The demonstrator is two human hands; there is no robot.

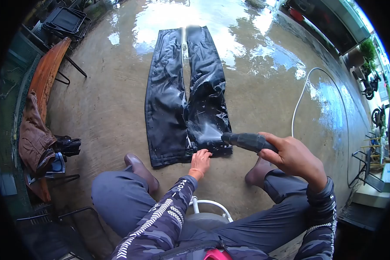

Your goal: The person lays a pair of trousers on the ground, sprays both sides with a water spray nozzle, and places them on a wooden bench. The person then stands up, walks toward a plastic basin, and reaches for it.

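Black wet trousers (167,125) lie flat on the wet concrete floor, their waistband toward me and the legs pointing away. My right hand (290,157) is wrapped round a dark spray nozzle (247,141), which sends a fan of water onto the right side of the trousers. White foam or spray shows on that side. At the waistband, my left hand (201,161) has its fingers closed over the near edge of the cloth, close to the middle.
On the left stands an orange wooden bench (50,78) with a brown jacket (34,134) on it. A folded black chair (67,21) is at the upper left. A pale hose (295,106) curves over the floor at right. My boots (141,173) flank the trousers' near end.
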